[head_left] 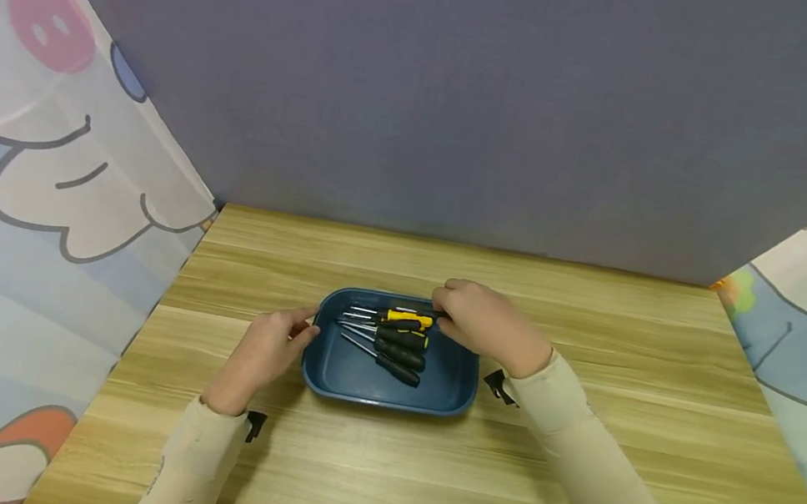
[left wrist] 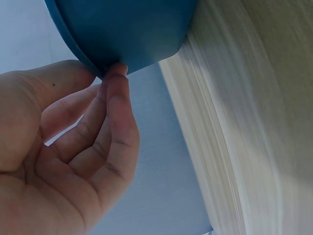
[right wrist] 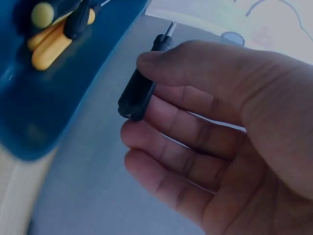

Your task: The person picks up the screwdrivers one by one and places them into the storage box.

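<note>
A blue rectangular plastic tray (head_left: 385, 404) sits on the table with several screwdrivers lying in it. My left hand (head_left: 267, 350) pinches the tray's left rim between thumb and fingers, as the left wrist view shows closely. In my right hand (head_left: 489, 323) I hold a screwdriver with a black handle (right wrist: 139, 90), gripped between thumb and fingers, its metal shaft pointing left in the head view. It is over the tray's back right edge. Inside the tray lie a yellow-and-black screwdriver (head_left: 410, 318) and black-handled ones, the nearest screwdriver (head_left: 398, 371) lying apart at the front.
The wood-grain table (head_left: 375, 484) extends around the tray on all sides. A grey partition (head_left: 435, 121) rises behind its back edge. Cartoon-printed curtains (head_left: 45, 157) hang at the left and right. Small black pieces show beside both wrists.
</note>
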A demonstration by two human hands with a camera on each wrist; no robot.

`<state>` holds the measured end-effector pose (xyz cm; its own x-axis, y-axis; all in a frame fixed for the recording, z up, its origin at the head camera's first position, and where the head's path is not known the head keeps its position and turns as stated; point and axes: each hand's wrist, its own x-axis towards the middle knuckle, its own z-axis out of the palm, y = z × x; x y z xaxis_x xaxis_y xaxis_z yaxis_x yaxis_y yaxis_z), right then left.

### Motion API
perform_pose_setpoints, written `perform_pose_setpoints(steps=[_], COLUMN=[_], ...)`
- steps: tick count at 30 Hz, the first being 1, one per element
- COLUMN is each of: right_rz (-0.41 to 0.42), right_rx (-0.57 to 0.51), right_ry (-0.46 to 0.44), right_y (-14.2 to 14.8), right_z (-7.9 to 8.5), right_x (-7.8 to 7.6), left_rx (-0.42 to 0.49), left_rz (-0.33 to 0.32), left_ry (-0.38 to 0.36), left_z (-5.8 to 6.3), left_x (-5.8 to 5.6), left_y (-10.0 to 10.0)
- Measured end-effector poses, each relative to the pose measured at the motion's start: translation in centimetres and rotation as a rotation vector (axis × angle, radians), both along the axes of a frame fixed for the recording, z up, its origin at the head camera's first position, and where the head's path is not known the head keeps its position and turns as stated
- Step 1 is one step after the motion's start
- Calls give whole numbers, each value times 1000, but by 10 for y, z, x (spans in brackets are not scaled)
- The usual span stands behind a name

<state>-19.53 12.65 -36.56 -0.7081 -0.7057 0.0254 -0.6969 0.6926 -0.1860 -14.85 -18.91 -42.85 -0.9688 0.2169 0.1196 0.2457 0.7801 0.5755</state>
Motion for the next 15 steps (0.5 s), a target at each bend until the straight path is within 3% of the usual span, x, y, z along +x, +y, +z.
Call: perform_pose_setpoints(steps=[15], right_rz=[24], right_rx=[86], right_ry=[120], right_y=[-51], right_z=[-32], right_x=[-17], left_rx=[7], left_rz=[4], left_ry=[-4], left_z=[-1], left_x=[-2], left_y=[0])
